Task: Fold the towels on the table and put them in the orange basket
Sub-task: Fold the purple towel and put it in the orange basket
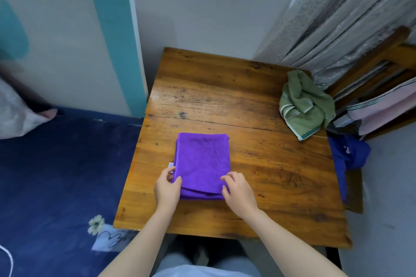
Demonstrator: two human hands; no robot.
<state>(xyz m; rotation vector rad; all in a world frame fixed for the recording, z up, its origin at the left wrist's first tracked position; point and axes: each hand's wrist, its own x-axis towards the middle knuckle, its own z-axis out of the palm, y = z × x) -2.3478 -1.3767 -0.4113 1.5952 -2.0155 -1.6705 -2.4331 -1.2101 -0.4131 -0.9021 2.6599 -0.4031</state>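
Around towel point(202, 159): left grip point(167, 189), right grip point(239, 191)

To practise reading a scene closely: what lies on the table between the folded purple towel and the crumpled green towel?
Nothing. The head view shows only bare wood of the table between the purple towel and the green towel.
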